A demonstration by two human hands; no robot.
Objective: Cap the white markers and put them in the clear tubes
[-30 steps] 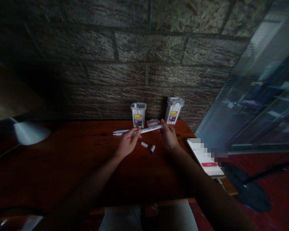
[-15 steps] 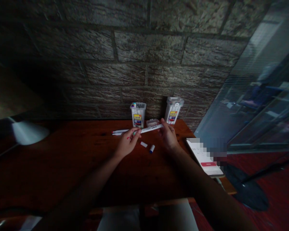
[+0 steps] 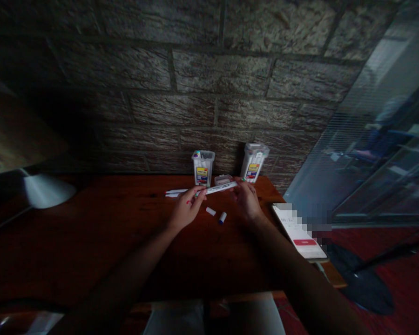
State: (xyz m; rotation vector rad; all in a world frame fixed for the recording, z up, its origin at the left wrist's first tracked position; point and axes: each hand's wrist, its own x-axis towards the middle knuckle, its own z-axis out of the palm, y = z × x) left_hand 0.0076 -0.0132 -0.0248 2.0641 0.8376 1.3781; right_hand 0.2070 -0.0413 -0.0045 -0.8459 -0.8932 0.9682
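Note:
A white marker (image 3: 220, 188) with dark printing is held level between my two hands over the table. My left hand (image 3: 186, 207) pinches its left end, and a small red mark shows on that hand. The fingers of my right hand (image 3: 247, 200) are closed on the other end, where a bit of green shows above them. Below the marker lie a white cap (image 3: 210, 211) and a white cap with a blue end (image 3: 222, 218). White markers (image 3: 174, 193) with a red tip among them lie left of my left hand, partly behind it.
Two clear boxes of markers, an open-topped one (image 3: 203, 168) and a lidded one (image 3: 254, 163), stand by the brick wall. Between them lies a clear plastic lid (image 3: 223, 180). A lit phone (image 3: 300, 235) rests at the table's right edge. A lamp (image 3: 47, 190) is at left.
Green now shows at the marker's right end, above my right fingers. Both hands keep hold of the marker. The whole view has shifted slightly.

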